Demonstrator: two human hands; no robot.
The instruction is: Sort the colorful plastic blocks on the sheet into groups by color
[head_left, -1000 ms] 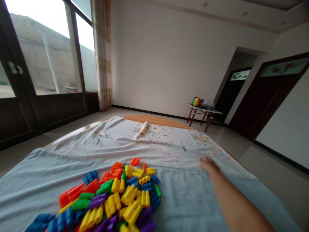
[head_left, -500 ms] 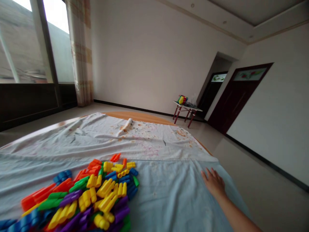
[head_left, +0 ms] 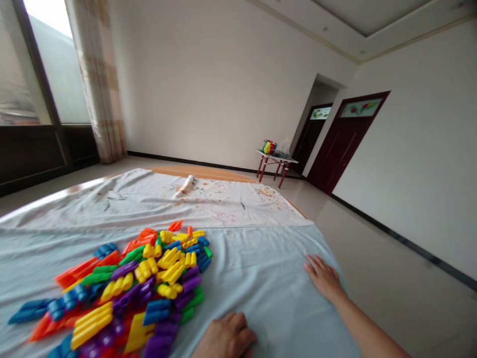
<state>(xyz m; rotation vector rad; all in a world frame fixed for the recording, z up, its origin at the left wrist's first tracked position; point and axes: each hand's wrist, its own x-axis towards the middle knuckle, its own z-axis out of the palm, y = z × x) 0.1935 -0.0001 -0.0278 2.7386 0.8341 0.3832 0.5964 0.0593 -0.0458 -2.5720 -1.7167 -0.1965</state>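
A pile of plastic toy pieces (head_left: 149, 268) in yellow, blue, purple, green, red and orange lies on the light blue cloth (head_left: 268, 288) at the left. My left hand (head_left: 229, 335) is at the bottom centre, just right of the pile, with its fingers curled; whatever they may hold is hidden. Near the right edge of the cloth rests my right hand (head_left: 323, 276), palm down with its fingers spread, holding nothing and apart from the pieces.
A white flowered cloth (head_left: 156, 204) covers the far part of the wooden table (head_left: 208, 172). Beyond it stands a small table (head_left: 278, 158) with a colourful bag (head_left: 269, 146). A curtain (head_left: 99, 84) and window are at the left, dark red doors (head_left: 348, 139) at the right.
My left hand has come into view at the bottom centre. The view has shifted, showing more of the pile's near side. My right hand stays on the cloth's right side.
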